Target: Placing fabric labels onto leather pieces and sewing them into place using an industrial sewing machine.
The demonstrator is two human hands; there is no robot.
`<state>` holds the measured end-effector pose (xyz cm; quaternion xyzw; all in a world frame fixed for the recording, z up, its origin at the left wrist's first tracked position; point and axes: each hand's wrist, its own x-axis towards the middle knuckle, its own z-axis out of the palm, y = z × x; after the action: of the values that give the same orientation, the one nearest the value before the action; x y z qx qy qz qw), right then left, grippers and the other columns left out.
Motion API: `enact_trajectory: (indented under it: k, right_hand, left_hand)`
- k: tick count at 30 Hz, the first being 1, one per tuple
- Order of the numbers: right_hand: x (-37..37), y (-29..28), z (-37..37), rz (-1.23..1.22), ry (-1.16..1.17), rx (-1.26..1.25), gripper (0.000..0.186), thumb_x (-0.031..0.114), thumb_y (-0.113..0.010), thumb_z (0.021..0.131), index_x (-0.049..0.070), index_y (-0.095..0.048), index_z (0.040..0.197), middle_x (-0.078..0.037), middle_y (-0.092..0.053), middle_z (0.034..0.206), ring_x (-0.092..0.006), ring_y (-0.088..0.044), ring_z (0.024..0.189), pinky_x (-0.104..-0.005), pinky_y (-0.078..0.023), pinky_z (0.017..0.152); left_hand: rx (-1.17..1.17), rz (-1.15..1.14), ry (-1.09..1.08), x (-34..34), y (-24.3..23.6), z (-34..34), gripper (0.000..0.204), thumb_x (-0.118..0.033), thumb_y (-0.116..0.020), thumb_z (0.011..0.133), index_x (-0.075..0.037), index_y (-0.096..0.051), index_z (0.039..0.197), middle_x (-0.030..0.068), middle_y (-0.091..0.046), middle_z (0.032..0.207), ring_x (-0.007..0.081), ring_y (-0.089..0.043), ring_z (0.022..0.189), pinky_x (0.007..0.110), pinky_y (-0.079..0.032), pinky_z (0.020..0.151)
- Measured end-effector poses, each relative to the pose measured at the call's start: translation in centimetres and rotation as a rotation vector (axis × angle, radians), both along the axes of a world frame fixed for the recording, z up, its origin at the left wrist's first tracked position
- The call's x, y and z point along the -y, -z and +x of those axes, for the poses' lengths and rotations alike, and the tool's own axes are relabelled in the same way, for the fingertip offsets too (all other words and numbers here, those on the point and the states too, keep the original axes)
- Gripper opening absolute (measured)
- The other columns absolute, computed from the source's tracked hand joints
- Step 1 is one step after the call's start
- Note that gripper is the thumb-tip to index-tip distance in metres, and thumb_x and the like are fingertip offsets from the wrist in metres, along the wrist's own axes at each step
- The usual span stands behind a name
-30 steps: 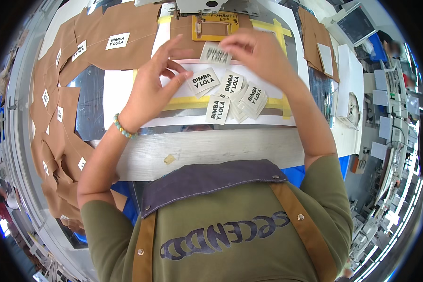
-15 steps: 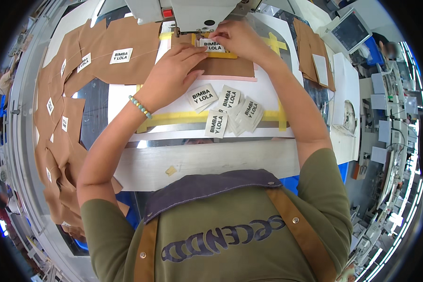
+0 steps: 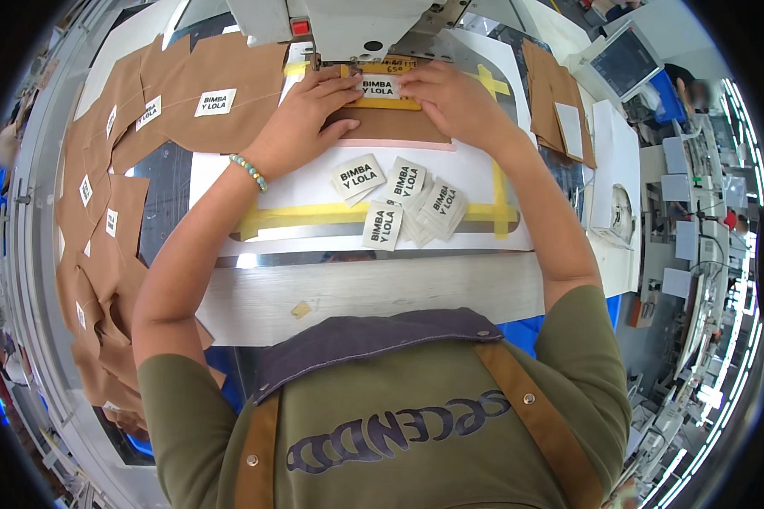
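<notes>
A white fabric label [image 3: 380, 87] with dark lettering lies inside a yellow frame [image 3: 385, 104] on a brown cut piece [image 3: 390, 130], under the sewing machine head [image 3: 365, 25]. My left hand [image 3: 307, 117] rests palm down, open, its fingertips at the label's left edge and its thumb apart. From the other side my right hand [image 3: 463, 106] touches the label's right edge with its fingers stretched out, the thumb lower down by the frame. Several loose labels [image 3: 382, 225] lie on the white sheet [image 3: 301, 188] nearer to me.
Brown pieces with labels [image 3: 208, 119] spread over the table's left side. More brown pieces [image 3: 547, 93] are stacked at the right, near a monitor [image 3: 624, 55] and a white box [image 3: 613, 182]. Yellow tape [image 3: 314, 214] crosses the white sheet. A small tan scrap [image 3: 300, 310] lies near me.
My right hand has come down from above the label to its right edge, uncovering more of the yellow frame. My left hand has shifted slightly up and left, its fingertips now at the label's left edge.
</notes>
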<state>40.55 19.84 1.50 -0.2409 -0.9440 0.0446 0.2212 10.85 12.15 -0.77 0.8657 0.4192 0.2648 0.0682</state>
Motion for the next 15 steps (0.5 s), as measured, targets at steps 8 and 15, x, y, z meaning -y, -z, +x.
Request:
enact_trajectory:
  k: [8, 15]
  right_hand:
    - [1.5, 1.0, -2.6, 0.139, -0.022, 0.082, 0.037, -0.001, -0.065, 0.09, 0.005, -0.073, 0.126, -0.008, -0.069, 0.14, -0.0306, -0.062, 0.13, -0.042, -0.054, 0.109]
    - [1.1, 2.2, -2.5, 0.017, -0.053, 0.061, 0.051, -0.001, -0.059, 0.096, 0.011, -0.068, 0.145, -0.004, -0.064, 0.153, -0.029, -0.059, 0.138, -0.0404, -0.05, 0.117]
  left_hand:
    - [-0.074, 0.058, 0.03, -0.3, -0.8, -0.3, 0.039, -0.02, -0.074, 0.1, -0.005, -0.068, 0.135, 0.0094, -0.065, 0.148, 0.0345, -0.054, 0.142, 0.046, -0.048, 0.119]
    - [-0.07, 0.006, -0.087, 1.1, -1.2, -1.6, 0.049, -0.014, -0.074, 0.099, 0.001, -0.064, 0.144, 0.0135, -0.061, 0.155, 0.0345, -0.054, 0.142, 0.045, -0.046, 0.121]
